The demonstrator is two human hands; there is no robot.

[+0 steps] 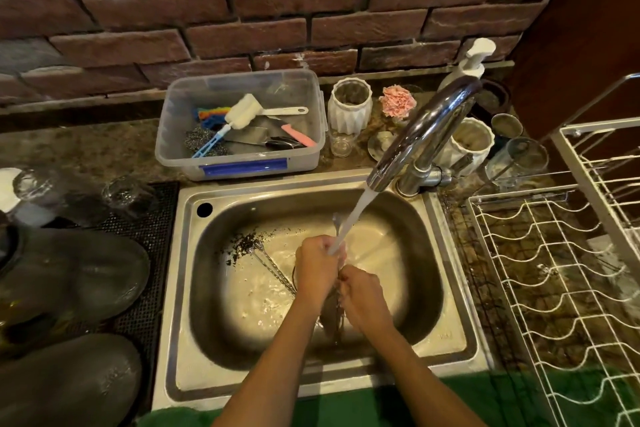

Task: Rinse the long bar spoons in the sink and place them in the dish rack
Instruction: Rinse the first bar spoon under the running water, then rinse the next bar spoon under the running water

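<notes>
spoon in hands: my left hand and right hand both closed on one bar spoon, bowl up under the stream
other spoons: more bar spoons on sink floor, just left of left hand
rack: dish rack well right; right hand nearer

The speckled stone table carries a steel sink set into it. Behind the sink stands a clear plastic tub of brushes, with two white ribbed cups beside it. Left of the sink lies a black mesh mat; right of it, a white wire dish rack.
</notes>
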